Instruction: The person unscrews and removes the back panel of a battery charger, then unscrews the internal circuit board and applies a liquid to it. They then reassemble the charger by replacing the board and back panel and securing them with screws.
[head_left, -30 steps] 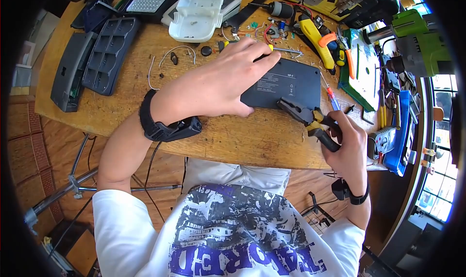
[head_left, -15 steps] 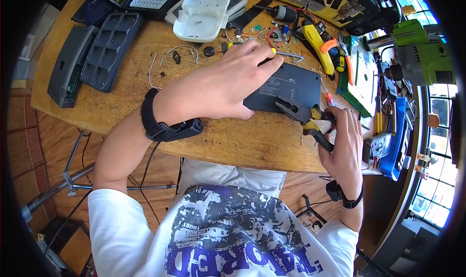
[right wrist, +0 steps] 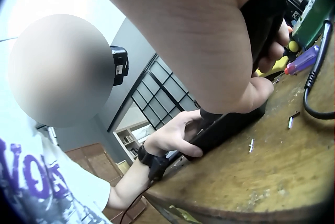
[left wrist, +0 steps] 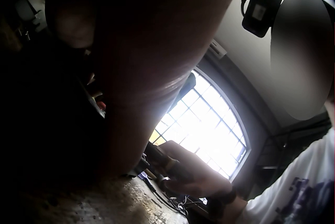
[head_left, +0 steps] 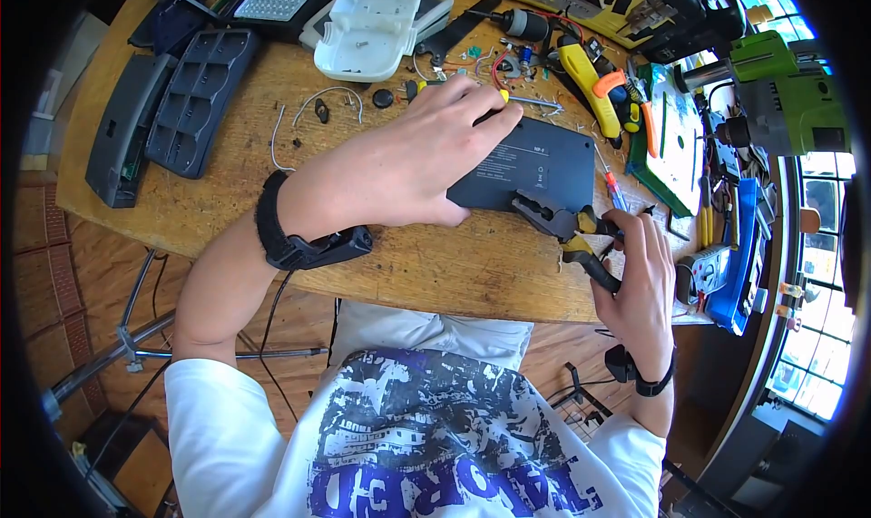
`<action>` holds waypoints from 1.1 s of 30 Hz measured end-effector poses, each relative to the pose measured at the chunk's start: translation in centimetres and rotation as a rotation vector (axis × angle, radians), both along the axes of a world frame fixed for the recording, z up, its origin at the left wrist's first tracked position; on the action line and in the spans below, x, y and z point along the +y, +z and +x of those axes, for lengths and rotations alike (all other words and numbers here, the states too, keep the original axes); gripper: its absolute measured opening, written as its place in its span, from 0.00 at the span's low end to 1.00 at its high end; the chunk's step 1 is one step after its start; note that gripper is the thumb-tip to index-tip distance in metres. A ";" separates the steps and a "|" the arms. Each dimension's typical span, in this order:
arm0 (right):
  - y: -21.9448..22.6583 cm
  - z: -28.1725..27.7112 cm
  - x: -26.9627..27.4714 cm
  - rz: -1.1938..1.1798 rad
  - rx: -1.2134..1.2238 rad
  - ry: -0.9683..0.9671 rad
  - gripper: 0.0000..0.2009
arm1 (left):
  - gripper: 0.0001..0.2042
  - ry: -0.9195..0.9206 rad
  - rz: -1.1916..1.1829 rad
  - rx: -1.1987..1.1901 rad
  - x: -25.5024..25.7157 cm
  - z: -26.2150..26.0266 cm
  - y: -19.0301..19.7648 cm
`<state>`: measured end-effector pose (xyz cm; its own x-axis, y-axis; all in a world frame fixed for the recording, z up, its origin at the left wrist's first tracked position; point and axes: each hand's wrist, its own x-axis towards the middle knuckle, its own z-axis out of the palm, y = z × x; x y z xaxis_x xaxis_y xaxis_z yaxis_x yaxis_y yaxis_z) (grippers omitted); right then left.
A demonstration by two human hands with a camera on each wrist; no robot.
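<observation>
A flat black case (head_left: 562,164) with printed text lies on the wooden table. My left hand (head_left: 417,160) grips its left part, thumb at the near edge; the fingers reach over the top toward the far edge. In the right wrist view the left hand (right wrist: 175,134) shows its thumb against the side of the case (right wrist: 217,136). Black-and-yellow pliers (head_left: 564,222) overlap the case's near right corner, jaws parted. My right hand (head_left: 640,278) holds their handles between thumb and fingers. The left wrist view is dark, with the right hand (left wrist: 191,171) beyond the forearm.
A screwdriver (head_left: 535,102) lies behind the case, a red-tipped one (head_left: 615,191) to its right. Farther back are a white open box (head_left: 367,42), a yellow cutter (head_left: 590,87) and scraps. Black battery trays (head_left: 200,101) lie left, a multimeter (head_left: 708,271) right.
The right hand and pliers have shifted slightly toward the left and the near edge, and the right fingers look straighter over the handles. The left hand keeps its place on the case.
</observation>
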<state>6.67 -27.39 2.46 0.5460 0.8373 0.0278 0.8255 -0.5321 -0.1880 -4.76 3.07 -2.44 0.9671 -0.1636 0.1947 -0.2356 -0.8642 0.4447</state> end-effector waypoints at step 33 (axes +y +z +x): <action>0.7 0.5 1.6 0.013 0.461 -0.152 0.14 | 0.52 -0.019 -0.045 -0.009 0.1 0.2 -0.1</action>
<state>7.14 -25.83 3.13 0.6197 0.7484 -0.2364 0.5678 -0.6354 -0.5233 -4.52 3.22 -2.52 0.9621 -0.1725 0.2111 -0.2558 -0.8389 0.4805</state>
